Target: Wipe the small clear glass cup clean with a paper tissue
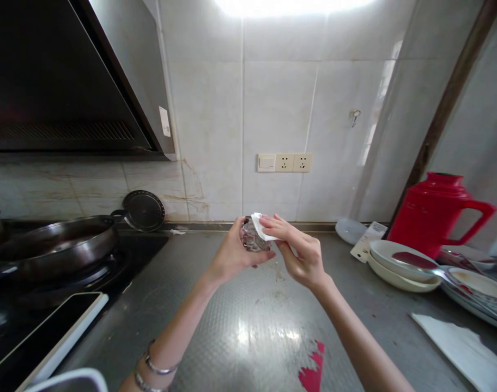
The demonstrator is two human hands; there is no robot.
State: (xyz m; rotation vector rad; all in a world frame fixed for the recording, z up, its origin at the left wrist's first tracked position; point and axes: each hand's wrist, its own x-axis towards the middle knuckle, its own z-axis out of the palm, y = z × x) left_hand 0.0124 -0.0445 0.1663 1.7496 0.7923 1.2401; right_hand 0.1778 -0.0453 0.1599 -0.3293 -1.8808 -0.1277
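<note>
Above the metal counter [232, 326], my left hand [232, 250] is wrapped round a small clear object with a patterned surface [254, 240], which looks like a glass or jar. My right hand [301, 250] presses a folded white tissue [259, 223] against its upper side. The fingers of the right hand are bent over the tissue, and the thumb is underneath. Part of the clear object is hidden by the tissue and the fingers. Two bangles [162, 370] circle my left wrist.
On the left, a steel pan [60, 245] sits on the black stove [144, 258] beneath a range hood [126, 71]. To the right are a red thermos [426, 218], stacked dishes [395, 277] and white paper [465, 348]. A torn red piece [313, 370] lies in front.
</note>
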